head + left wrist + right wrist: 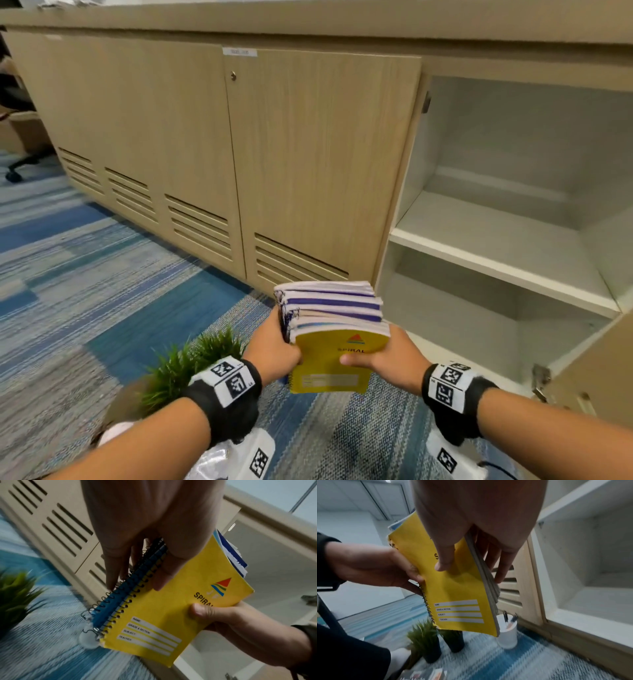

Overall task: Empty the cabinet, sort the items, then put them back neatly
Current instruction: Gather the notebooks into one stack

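Observation:
A stack of spiral notebooks point(334, 329) stands on edge in the air, its yellow cover point(180, 608) toward me. My left hand point(274, 346) grips the spiral side, thumb on the cover and fingers point(118, 566) behind the stack. My right hand point(387, 356) grips the page side point(484, 577), thumb point(444, 557) pressed on the yellow cover. The stack hangs above the carpet, just left of the open cabinet point(513, 219), whose two white shelves hold nothing in view.
Two small potted green plants point(426, 639) and a white cup of pens point(507, 632) stand on the blue striped carpet below the notebooks. The cabinet's open door point(596, 370) juts out at the right. Closed wooden doors point(308, 164) with vent slots run to the left.

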A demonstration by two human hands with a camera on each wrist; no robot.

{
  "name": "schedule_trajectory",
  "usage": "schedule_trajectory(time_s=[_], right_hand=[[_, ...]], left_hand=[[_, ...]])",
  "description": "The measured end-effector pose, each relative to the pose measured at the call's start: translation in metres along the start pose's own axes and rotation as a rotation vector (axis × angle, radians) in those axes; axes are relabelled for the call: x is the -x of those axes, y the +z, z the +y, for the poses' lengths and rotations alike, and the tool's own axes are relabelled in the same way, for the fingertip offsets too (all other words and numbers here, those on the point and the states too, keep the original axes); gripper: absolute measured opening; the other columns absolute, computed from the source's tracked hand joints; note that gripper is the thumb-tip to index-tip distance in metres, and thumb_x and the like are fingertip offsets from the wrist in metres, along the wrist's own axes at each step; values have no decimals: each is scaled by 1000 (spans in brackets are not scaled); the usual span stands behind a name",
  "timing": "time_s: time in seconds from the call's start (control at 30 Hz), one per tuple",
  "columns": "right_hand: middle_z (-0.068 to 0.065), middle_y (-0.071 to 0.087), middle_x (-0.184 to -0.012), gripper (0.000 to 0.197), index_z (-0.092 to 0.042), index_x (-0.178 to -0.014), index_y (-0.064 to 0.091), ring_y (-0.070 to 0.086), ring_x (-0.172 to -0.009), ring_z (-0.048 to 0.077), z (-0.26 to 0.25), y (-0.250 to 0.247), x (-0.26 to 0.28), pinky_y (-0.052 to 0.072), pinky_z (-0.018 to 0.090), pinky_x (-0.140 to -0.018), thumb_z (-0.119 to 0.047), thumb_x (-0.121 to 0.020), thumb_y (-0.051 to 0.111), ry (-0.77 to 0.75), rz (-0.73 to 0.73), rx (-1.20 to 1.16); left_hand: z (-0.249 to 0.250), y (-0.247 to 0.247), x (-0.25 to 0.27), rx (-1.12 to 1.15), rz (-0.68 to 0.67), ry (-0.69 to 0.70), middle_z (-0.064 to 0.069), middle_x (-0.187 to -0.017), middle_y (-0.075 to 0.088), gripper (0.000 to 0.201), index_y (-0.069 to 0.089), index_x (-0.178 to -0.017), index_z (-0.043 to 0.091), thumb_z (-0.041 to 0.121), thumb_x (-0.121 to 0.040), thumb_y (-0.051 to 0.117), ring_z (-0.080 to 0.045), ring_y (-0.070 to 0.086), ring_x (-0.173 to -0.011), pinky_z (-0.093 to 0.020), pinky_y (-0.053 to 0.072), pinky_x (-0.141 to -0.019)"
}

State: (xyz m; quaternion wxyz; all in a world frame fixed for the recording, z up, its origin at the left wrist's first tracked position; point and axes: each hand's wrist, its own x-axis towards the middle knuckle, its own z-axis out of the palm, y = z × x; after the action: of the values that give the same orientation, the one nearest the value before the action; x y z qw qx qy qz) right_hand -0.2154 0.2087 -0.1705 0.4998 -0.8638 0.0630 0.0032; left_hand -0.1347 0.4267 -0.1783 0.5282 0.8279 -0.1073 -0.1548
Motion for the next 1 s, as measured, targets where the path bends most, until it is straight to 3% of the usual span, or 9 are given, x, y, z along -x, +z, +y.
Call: schedule_trajectory(time_s=[0.13, 0.23, 0.37, 0.47, 0.6, 0.73, 0.83, 0.9, 1.0], right_hand=[[-24, 72, -108, 50, -51, -106, 66, 66, -105, -2, 37, 15, -3, 49, 37, -103, -38, -64, 89, 133, -54, 70], [-22, 69, -114, 43, -56, -111, 61, 63, -109, 4, 66, 34, 3, 47, 36, -105, -47, -73, 80, 224, -160, 130], [-16, 69, -105, 31, -47, -110, 60, 64, -92, 6, 100, 62, 21, 49, 21, -88, -48, -82, 74, 326, -222, 154], [-15, 69, -104, 48, -32, -117, 63, 66, -97, 8, 117, 79, 29, 51, 24, -93, -53, -76, 77, 366, -177, 197], [-16, 56, -99, 38, -36, -113, 57, 58, -95, 7, 123, 80, 29, 43, 16, -83, -46, -81, 76, 353, -168, 311], [-16, 67, -112, 51, -35, -125, 59, 61, -105, 6, 143, 77, 15, 45, 21, -99, -34, -79, 80, 354, -308, 336], [-13, 65, -125, 62, -39, -132, 50, 62, -115, 13, 160, 78, 8, 45, 23, -95, -44, -78, 79, 368, -410, 413], [-13, 64, -128, 66, -40, -137, 45, 61, -116, 14, 168, 80, 5, 45, 25, -97, -45, -79, 77, 359, -441, 431], [-13, 62, -130, 75, -39, -140, 39, 60, -118, 13, 176, 83, 1, 43, 25, -98, -42, -77, 79, 337, -464, 433]], left_hand=[[-39, 23, -10, -103, -26, -60, 3, -110, 72, 71, 56, -122, 32, 11, -54, 66, -23, 67, -107, -44, 56, -92], [-59, 33, -10, -243, -67, -87, 0, -117, 70, 69, 53, -130, 26, 7, -67, 72, -24, 64, -111, -31, 52, -92], [-88, 40, -10, -387, -129, -141, -5, -122, 69, 69, 48, -137, 22, 8, -74, 72, -26, 64, -114, -28, 52, -92], [-108, 42, -5, -435, -185, -158, -3, -125, 68, 67, 47, -137, 23, 15, -75, 70, -25, 63, -117, -27, 50, -96], [-135, 52, -5, -381, -193, -164, 0, -127, 68, 72, 43, -141, 27, 19, -76, 72, -24, 61, -121, -29, 48, -100], [-172, 71, -1, -272, -283, -210, 19, -109, 72, 70, 49, -119, 36, 38, -57, 82, -5, 66, -108, -27, 51, -98], [-202, 79, 1, -117, -313, -236, 41, -83, 68, 69, 48, -121, 29, 7, -69, 86, 21, 63, -83, -6, 49, -84], [-214, 76, 0, -50, -308, -243, 35, -95, 71, 81, 46, -135, 17, -5, -67, 85, 14, 67, -90, -15, 51, -92], [-224, 70, -1, -33, -313, -207, 29, -100, 73, 90, 48, -130, 31, -6, -57, 87, 9, 68, -91, -14, 51, -88]])
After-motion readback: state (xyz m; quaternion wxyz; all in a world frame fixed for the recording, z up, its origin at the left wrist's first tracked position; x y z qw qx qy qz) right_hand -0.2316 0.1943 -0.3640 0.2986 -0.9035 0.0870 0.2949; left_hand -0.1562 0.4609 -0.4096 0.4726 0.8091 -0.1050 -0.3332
